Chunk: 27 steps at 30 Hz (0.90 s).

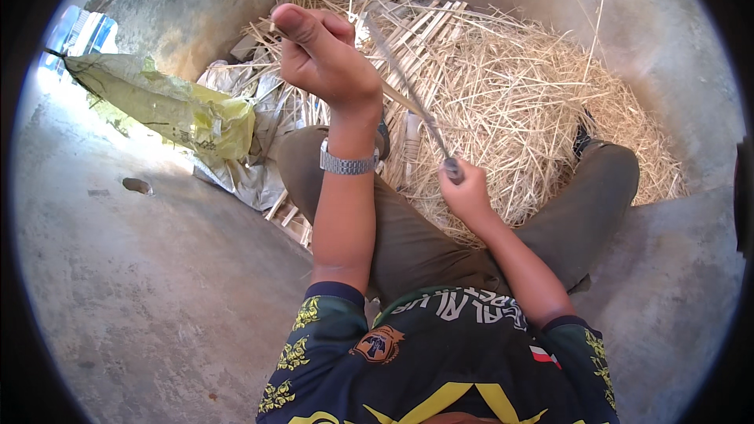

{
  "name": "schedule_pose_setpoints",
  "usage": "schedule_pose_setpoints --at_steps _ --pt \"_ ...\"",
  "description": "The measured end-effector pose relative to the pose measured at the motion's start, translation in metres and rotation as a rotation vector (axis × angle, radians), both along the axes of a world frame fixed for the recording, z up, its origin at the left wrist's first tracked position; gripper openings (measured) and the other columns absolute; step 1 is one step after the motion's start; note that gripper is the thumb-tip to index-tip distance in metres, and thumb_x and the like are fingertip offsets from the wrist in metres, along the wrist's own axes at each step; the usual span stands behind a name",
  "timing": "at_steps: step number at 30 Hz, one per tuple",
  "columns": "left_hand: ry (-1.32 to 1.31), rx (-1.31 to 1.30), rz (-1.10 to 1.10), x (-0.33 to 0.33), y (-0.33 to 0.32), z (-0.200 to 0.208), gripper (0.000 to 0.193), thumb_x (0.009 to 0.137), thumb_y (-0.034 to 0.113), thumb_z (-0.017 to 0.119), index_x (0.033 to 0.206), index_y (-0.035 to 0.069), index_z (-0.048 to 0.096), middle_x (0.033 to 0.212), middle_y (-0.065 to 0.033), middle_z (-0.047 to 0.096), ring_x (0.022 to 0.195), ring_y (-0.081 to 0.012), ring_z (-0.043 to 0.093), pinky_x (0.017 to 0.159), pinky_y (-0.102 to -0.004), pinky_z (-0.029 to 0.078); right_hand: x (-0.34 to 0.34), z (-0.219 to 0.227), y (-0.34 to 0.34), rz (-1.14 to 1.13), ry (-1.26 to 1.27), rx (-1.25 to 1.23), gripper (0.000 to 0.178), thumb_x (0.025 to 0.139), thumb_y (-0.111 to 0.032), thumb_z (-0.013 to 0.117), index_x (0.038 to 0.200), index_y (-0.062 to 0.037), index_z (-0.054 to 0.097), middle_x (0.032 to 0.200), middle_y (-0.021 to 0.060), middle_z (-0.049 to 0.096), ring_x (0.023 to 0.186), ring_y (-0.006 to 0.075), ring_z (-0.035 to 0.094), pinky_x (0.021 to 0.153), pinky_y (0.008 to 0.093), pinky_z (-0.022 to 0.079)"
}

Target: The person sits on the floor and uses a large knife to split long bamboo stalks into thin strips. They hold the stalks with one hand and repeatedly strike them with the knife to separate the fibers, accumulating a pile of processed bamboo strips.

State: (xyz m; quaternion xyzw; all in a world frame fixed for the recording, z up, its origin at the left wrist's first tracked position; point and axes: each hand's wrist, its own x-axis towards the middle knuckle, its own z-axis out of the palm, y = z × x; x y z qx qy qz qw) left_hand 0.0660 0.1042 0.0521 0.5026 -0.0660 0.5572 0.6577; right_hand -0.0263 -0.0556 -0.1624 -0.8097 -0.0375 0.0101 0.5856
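Observation:
Raised at the upper middle, my left hand [328,61] is closed, thumb pressed on the curled fingers, around a thin pale bamboo strip [400,99]. The strip passes behind my wrist and comes out on its right side, running toward the knife. My right hand [469,195] is wrapped round the dark handle of a long, narrow-bladed knife [407,82], held between my knees. Its blade slants up and to the left, meeting or crossing the strip; whether they touch is hard to tell. Below the blade, a pale flat piece [411,141] lies among the shavings.
A large heap of straw-coloured shavings [518,86] fills the space ahead, around my legs. Flat split strips [428,27] lie at its far side. A yellow-green plastic sack [169,106] and a whitish sheet [243,180] rest at left. Concrete walls [212,0] enclose the heap.

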Motion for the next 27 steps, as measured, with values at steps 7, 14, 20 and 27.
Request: schedule_pose_setpoints --at_steps 7,14,20,27 --pt "0.037 0.096 0.003 0.004 0.013 0.000 0.070 0.105 0.064 0.034 0.063 0.008 0.042 0.056 -0.0039 0.046 0.048 -0.0101 0.042 0.047 -0.0234 0.033 0.016 -0.009 -0.010 -0.016 0.264 -0.311 0.026 0.086 -0.029 0.066 0.083 -0.0037 0.070 0.069 0.0142 0.068 0.066 0.0306 0.068 0.066 0.0419 0.052" --pt "0.014 0.048 0.007 -0.001 0.001 -0.003 0.073 0.103 0.065 0.041 0.058 0.008 0.047 0.053 0.0010 0.046 0.048 -0.0061 0.040 0.049 -0.0218 0.028 0.030 -0.030 0.009 0.032 0.124 -0.169 0.023 0.088 -0.025 0.065 0.085 -0.0032 0.071 0.067 0.0140 0.068 0.063 0.0314 0.067 0.064 0.0433 0.052" --pt "0.076 0.096 0.001 0.000 -0.011 -0.003 0.070 0.104 0.066 0.034 0.064 0.010 0.045 0.053 -0.0021 0.047 0.046 -0.0083 0.040 0.044 -0.0222 0.030 0.041 -0.071 0.001 -0.094 0.361 -0.443 0.026 0.087 -0.028 0.065 0.088 -0.0032 0.073 0.079 0.0170 0.072 0.073 0.0329 0.070 0.071 0.0450 0.054" --pt "0.042 0.148 -0.002 -0.003 -0.008 -0.004 0.071 0.103 0.068 0.033 0.066 0.009 0.047 0.053 -0.0026 0.045 0.045 -0.0095 0.042 0.043 -0.0233 0.033 0.047 -0.013 0.021 0.064 0.106 -0.204 0.025 0.091 -0.026 0.064 0.092 -0.0028 0.073 0.077 0.0131 0.072 0.065 0.0266 0.069 0.060 0.0387 0.053"
